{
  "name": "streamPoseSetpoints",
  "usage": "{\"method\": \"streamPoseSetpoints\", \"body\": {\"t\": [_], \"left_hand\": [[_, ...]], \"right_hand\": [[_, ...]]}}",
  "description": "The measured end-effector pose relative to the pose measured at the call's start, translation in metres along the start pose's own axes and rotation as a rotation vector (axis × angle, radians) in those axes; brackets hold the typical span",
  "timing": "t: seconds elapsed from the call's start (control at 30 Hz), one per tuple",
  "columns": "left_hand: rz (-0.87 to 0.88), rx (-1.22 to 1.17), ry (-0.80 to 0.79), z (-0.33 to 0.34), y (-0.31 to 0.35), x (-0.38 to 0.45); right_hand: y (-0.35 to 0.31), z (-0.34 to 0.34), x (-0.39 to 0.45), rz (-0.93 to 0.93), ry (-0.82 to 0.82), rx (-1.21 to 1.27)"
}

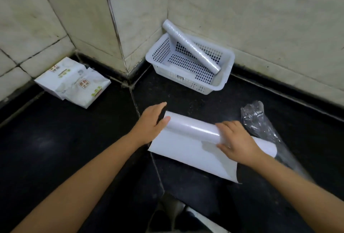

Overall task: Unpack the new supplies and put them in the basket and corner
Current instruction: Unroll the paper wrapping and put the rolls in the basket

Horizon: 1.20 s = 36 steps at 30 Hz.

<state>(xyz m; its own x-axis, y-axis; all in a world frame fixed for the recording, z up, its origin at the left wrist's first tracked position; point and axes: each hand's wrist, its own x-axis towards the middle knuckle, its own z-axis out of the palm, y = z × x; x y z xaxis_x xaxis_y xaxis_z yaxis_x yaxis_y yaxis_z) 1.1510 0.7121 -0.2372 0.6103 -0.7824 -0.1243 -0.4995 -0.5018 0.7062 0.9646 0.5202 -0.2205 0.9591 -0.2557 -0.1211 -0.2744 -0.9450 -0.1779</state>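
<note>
A half-rolled white sheet (193, 150) lies on the black floor in front of me. My left hand (150, 122) rests at the left end of its rolled part, thumb against the roll. My right hand (236, 141) presses on the roll's right end. A white perforated basket (226, 76) stands in the wall corner, with a plastic-wrapped white roll (189, 46) leaning slantwise inside it. Two white tissue packs (72, 81) lie in the left corner against the wall.
An empty clear plastic wrapper (260, 122) lies on the floor right of the sheet. Pale tiled walls close the space at the back and left. My shoes (173, 212) show at the bottom edge.
</note>
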Motion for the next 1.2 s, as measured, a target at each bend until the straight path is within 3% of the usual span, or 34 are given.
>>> {"method": "streamPoseSetpoints", "body": {"t": [0.13, 0.4, 0.57, 0.73, 0.97, 1.2], "left_hand": [[-0.063, -0.055, 0.205, -0.023, 0.011, 0.045], [-0.082, 0.407, 0.113, -0.057, 0.048, 0.183], [0.004, 0.775, 0.189, -0.047, 0.072, 0.262], [0.074, 0.998, 0.122, -0.011, 0.066, 0.320], [0.037, 1.081, 0.054, -0.006, 0.041, 0.354], [0.305, 1.198, -0.014, -0.031, 0.031, 0.332]], "right_hand": [[0.023, -0.058, 0.022, 0.067, 0.148, 0.078], [0.098, -0.115, 0.124, 0.164, 0.314, 0.179], [0.139, -0.110, 0.183, 0.198, 0.338, 0.264], [0.170, -0.090, 0.208, 0.179, 0.296, 0.332], [0.178, -0.095, 0.205, 0.016, 0.327, 0.493], [0.148, -0.131, 0.227, -0.107, 0.364, 0.475]]}}
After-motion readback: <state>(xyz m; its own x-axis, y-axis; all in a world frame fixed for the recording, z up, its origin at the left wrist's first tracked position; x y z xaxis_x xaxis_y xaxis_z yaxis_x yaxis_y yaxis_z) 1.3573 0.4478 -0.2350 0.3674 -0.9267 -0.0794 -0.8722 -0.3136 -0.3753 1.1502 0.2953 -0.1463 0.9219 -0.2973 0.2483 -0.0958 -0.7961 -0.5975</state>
